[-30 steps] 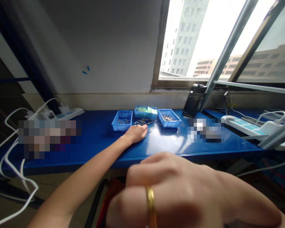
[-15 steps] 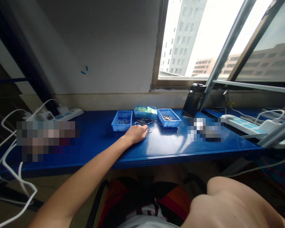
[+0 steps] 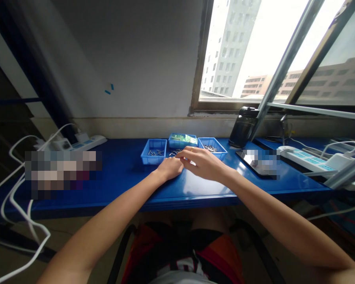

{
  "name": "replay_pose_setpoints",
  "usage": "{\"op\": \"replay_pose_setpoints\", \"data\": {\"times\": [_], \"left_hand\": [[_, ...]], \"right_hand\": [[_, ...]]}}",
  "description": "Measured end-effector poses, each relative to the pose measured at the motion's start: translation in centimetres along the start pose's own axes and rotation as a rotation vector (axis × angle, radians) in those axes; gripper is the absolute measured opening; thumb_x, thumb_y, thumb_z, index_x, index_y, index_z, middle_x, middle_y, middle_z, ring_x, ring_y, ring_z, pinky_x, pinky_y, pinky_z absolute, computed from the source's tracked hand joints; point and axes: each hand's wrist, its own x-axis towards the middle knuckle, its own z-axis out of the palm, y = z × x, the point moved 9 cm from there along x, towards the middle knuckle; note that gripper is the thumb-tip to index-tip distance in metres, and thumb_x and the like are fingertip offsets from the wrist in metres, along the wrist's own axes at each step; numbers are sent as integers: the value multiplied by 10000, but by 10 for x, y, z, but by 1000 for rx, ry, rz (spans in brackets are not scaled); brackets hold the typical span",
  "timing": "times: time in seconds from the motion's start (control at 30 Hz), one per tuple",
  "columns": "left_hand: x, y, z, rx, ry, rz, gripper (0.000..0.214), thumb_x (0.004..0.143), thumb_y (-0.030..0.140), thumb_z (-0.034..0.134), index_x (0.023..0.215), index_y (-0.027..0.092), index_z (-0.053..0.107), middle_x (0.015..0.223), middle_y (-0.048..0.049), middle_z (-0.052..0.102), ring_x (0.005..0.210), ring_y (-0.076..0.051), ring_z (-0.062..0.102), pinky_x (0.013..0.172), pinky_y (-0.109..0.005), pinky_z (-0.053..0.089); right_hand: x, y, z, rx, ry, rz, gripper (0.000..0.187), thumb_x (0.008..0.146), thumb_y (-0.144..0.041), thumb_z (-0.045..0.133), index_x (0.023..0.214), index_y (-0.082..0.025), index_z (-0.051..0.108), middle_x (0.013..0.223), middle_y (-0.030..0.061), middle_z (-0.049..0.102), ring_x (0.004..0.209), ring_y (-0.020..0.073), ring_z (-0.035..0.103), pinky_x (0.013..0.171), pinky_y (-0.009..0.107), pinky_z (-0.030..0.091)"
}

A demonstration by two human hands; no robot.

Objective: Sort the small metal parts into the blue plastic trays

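Two-handed now: bringing bare, bent-fingered right hand [image 3: 205, 163] to curled left hand [image 3: 170, 168], with grip unclear in both, near slim silvery metal pieces [image 3: 173, 152] on glossy blue tabletop [image 3: 120, 161].

The right hand [image 3: 202, 162] covers part of the right-hand blue tray [image 3: 223, 152] and of the loose metal pieces [image 3: 174, 152], themselves too small to identify. What the left hand [image 3: 170, 169] holds, if anything, is hidden. Pixelation masks the left of the bench [image 3: 121, 169] and much of a flat slab [image 3: 246, 161]. The top edge crops the window [image 3: 254, 47].
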Motion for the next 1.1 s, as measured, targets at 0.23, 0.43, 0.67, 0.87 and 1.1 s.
{"op": "replay_pose_setpoints", "data": {"times": [0.23,0.43,0.67,0.87,1.1], "left_hand": [[1,1,-2,10,66,28,354,924,333,251,1053,170,538,845,-115,659,787,-254,642,680,-340,478],[1,2,-1,-1,60,30,326,922,345,265,1028,183,527,852,-105,660,801,-249,638,679,-323,471],[-1,7,-9,-108,119,82,294,917,342,295,978,192,541,915,-76,650,838,-212,625,691,-279,469],[0,9,-15,-200,199,142,250,885,324,380,1022,209,556,969,-44,629,872,-175,602,751,-257,465],[2,9,-15,-279,219,203,235,873,278,420,1033,210,578,972,-26,631,876,-150,592,784,-244,457]], "right_hand": [[-30,96,72,-16,-235,214,284,903,-334,384,920,-174,619,870,84,632,767,168,586,672,251,417],[-41,102,76,93,-205,201,265,896,-293,389,929,-173,622,867,73,638,781,162,578,706,262,427],[-43,104,74,145,-158,222,270,893,-281,393,909,-154,631,860,81,648,763,158,579,701,259,427],[-41,101,67,214,-85,236,265,890,-300,415,925,-149,630,872,80,655,765,153,587,695,245,428],[-42,106,70,244,-105,273,301,880,-365,432,892,-149,641,783,58,646,674,133,558,638,233,416]]}}
